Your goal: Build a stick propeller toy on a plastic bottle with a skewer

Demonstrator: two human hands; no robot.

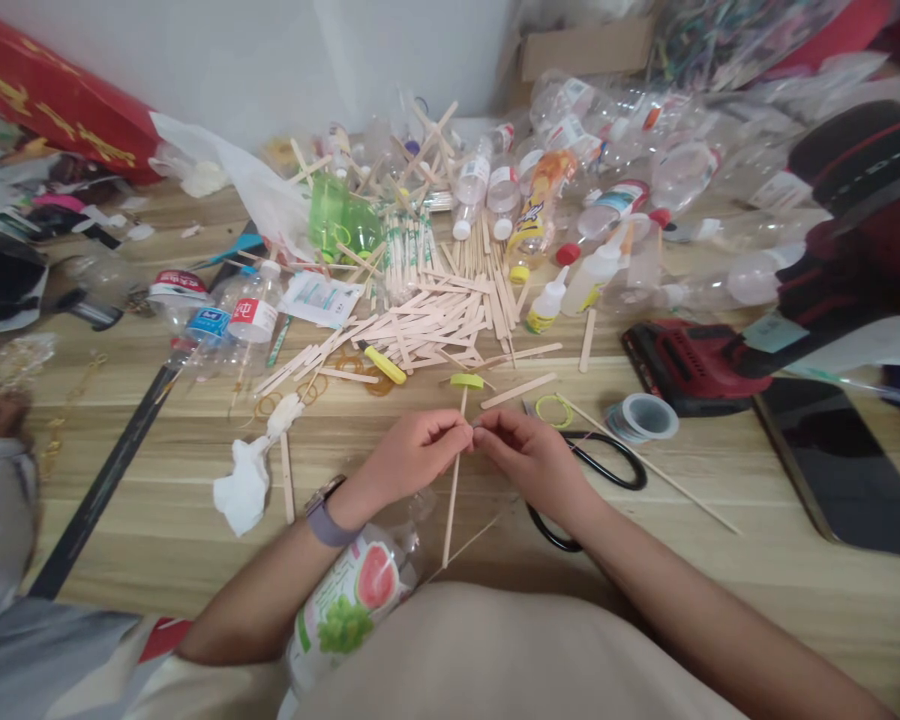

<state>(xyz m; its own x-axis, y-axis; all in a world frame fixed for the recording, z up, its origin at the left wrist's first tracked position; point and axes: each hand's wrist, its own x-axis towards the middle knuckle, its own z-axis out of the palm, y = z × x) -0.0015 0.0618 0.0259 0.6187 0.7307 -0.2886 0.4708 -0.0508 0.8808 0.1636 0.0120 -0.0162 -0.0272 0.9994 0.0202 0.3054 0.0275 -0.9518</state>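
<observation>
My left hand (pixel 427 447) and my right hand (pixel 526 455) meet at the fingertips near the middle of the view. Both are pinched round something too small to make out. A thin wooden stick (pixel 452 510) runs upright by my left fingertips, with a yellow-green cap (pixel 466 381) at its top end. Whether my fingers grip the stick is unclear. Black-handled scissors (pixel 621 462) lie partly under my right hand and forearm. A bottle with a fruit label (pixel 352 600) lies beneath my left wrist.
Behind the hands spreads a pile of wooden sticks (pixel 442 320), with a yellow cutter (pixel 384 364) before it. Plastic bottles crowd the back. A red power drill (pixel 690 365) and a dark phone (pixel 855 480) are at right. Another person's sleeve (pixel 0 530) shows at left.
</observation>
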